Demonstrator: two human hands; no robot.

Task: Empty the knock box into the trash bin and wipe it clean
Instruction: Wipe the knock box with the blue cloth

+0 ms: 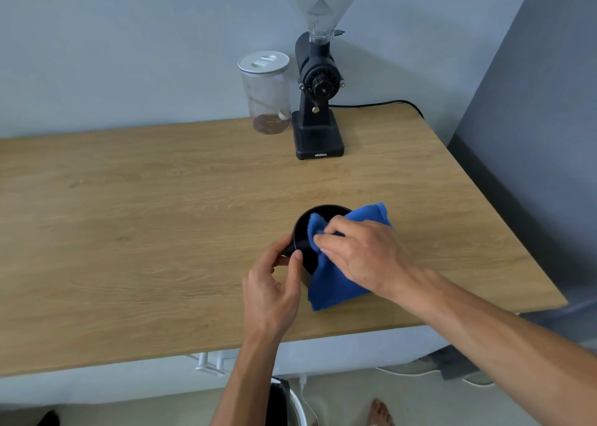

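Knock box (305,231), a round black tub, stands upright on the wooden table (129,215) a little right of the frame's centre, near the table's front edge. The left hand (274,283) curls around its near-left side, thumb and fingertips pinched narrow on the wall and on a small dark stub there, apparently to keep the tub from turning or sliding under the rubbing. The right hand (358,254) reaches in from the lower right and presses a blue cloth (329,283) over the rim, its fingers closed on a bunched fold that dips into the opening; the rest of the cloth drapes over the tub's right side and down onto the table. Holding it bunched likely gives a firm pad for the inner wall.

What shows of the tub's inside looks dark and bare, though the cloth hides much of it, so I judge the emptying done and the wiping under way.

At the bottom centre of the frame, below the table edge, a white rim with a dark liner shows: probably the trash bin (290,403), close underfoot. A bare foot (381,412) is beside it.

Near the upper centre, well apart from the hands, a black coffee grinder (318,102) stands with a clear lidded jar (266,92) just to its left, both out of the way of the work.
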